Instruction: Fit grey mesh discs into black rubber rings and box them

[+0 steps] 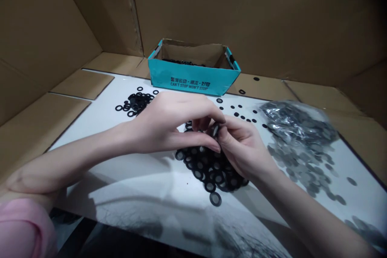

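Note:
Between the fingertips of both hands stands a small black ring (215,130) with a pale centre, tilted on edge. My right hand (246,145) pinches it between thumb and fingers. My left hand (178,119) is curled around its other side, thumb and fingertips meeting at it, partly hiding it. Directly under the hands lies a heap of black rings with grey centres (208,169), with one single ring (215,199) at its front edge. To the left, beyond my left wrist, is a smaller pile of open black rings (137,102).
A turquoise cardboard box (193,76) with black pieces inside stands at the back. A clear plastic bag (299,123) spills grey discs (311,169) on the right. Small black discs (236,114) lie scattered behind my right hand. Cardboard walls (242,16) enclose the white table (136,193).

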A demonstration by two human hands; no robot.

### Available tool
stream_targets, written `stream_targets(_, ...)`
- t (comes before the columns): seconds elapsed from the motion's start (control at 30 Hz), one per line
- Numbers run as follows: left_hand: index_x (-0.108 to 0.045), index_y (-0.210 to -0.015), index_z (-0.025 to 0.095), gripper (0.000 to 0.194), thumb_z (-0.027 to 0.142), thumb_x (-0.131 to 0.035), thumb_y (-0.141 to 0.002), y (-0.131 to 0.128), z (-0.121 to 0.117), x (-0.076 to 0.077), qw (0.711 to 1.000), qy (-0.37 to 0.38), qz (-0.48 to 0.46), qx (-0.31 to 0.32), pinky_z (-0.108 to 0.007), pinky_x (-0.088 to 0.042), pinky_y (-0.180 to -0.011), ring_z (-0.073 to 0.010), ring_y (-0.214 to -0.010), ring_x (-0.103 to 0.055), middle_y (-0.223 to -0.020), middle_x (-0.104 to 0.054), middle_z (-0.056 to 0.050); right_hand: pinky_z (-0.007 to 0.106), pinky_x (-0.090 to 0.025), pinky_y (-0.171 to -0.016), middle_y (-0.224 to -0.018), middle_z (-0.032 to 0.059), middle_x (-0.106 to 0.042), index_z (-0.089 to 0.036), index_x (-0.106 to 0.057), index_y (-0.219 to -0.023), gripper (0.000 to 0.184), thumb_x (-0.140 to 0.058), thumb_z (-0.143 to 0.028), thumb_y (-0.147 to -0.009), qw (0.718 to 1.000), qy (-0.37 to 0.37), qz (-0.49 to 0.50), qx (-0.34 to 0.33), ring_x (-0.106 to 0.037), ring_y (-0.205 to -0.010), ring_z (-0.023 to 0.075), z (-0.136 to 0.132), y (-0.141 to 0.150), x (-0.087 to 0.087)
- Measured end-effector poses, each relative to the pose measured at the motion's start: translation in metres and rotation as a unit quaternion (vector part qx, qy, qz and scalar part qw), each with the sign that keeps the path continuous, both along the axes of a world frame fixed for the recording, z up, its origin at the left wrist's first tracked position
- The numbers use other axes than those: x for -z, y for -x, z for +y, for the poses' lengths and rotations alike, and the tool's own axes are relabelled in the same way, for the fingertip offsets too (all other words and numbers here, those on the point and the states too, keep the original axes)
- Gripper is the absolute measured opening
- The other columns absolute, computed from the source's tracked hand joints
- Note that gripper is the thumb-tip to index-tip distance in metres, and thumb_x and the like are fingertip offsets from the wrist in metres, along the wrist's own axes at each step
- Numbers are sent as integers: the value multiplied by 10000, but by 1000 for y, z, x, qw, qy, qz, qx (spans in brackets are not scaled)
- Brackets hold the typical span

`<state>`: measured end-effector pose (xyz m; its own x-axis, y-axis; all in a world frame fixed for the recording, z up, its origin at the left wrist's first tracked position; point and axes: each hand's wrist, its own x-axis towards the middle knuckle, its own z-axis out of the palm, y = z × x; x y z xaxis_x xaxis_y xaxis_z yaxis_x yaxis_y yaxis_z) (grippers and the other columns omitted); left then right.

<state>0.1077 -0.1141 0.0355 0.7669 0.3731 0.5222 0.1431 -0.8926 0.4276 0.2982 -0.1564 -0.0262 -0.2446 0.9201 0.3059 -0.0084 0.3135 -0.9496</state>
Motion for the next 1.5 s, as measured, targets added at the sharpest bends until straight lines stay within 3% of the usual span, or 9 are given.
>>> stream_targets(0.27, -652, -836, 141, 93, 230, -680, -839, 0, -5, 2, 998, -57, -2, -9, -166, -428, -624, -97, -680, -612, -768, -701, -26, 206, -508, -587, -710, -2, -679, -222, -696, -815, 203, -621, -405, -859, 1000, -24, 1, 7, -631, -655, 114, 0, 1, 1)
stream_targets(0.43, -659, -891, 123, 72, 169, -673, -838, 0, -5, 4, 997, -80, -10, -14, -164, -435, -635, -90, -698, -627, -792, -709, -28, 244, -519, -632, -747, 10, -693, -224, -671, -816, 139, -582, -298, -892, 989, -112, -72, 60, -643, -691, 134, -3, 0, -5)
stream_targets(0.57, -648, -904, 125, 89, 149, -676, -823, 0, -4, 4, 999, -27, -28, -37, -127, -449, -627, -53, -632, -624, -723, -696, 16, 277, -494, -643, -748, 9, -662, -228, -643, -828, 117, -565, -152, -871, 958, -221, -143, 116, -605, -694, 140, -4, -3, -12)
stream_targets(0.77, -620, -748, 129, 56, 97, -629, -792, -2, -3, 4, 998, 48, -30, -39, -117, -461, -573, -43, -563, -593, -637, -658, 33, 321, -473, -623, -737, 35, -630, -210, -601, -872, 147, -565, -74, -832, 900, -352, -231, 116, -574, -670, 156, -1, -5, -15)
stream_targets(0.87, -617, -729, 124, 64, 108, -626, -790, -4, -3, 5, 997, 60, -27, -35, -120, -454, -554, -43, -550, -578, -614, -642, 33, 319, -464, -599, -745, 36, -611, -214, -572, -875, 169, -567, -54, -819, 883, -381, -251, 113, -555, -657, 151, 0, -5, -15)
stream_targets(1.07, -591, -681, 109, 85, 56, -627, -737, -7, -5, 8, 992, 104, -41, -52, -123, -432, -506, -35, -512, -532, -563, -581, 48, 320, -441, -583, -732, 34, -593, -210, -564, -856, 181, -572, -36, -807, 876, -395, -247, 122, -518, -647, 146, -1, -3, -13)
stream_targets(1.17, -585, -678, 115, 97, 57, -625, -745, -8, -6, 8, 991, 114, -53, -45, -122, -444, -505, -36, -515, -535, -565, -579, 49, 310, -430, -598, -730, 23, -589, -212, -577, -852, 156, -565, -58, -831, 895, -365, -228, 120, -523, -668, 141, -2, -3, -12)
stream_targets(1.33, -618, -852, 133, 133, 192, -715, -784, -6, -3, 6, 992, 108, -66, -4, -140, -510, -585, -57, -586, -608, -708, -658, 17, 275, -429, -640, -730, -4, -576, -235, -617, -808, 157, -517, -248, -929, 985, -144, -83, 46, -537, -692, 124, -2, -5, -7)
stream_targets(1.5, -631, -979, 133, 227, 221, -732, -796, -5, -3, 8, 998, 12, -64, 14, -146, -496, -679, -66, -677, -627, -801, -696, -14, 281, -422, -655, -715, -6, -564, -248, -657, -772, 222, -563, -408, -895, 999, -2, 40, -23, -531, -690, 140, -1, -4, 1)
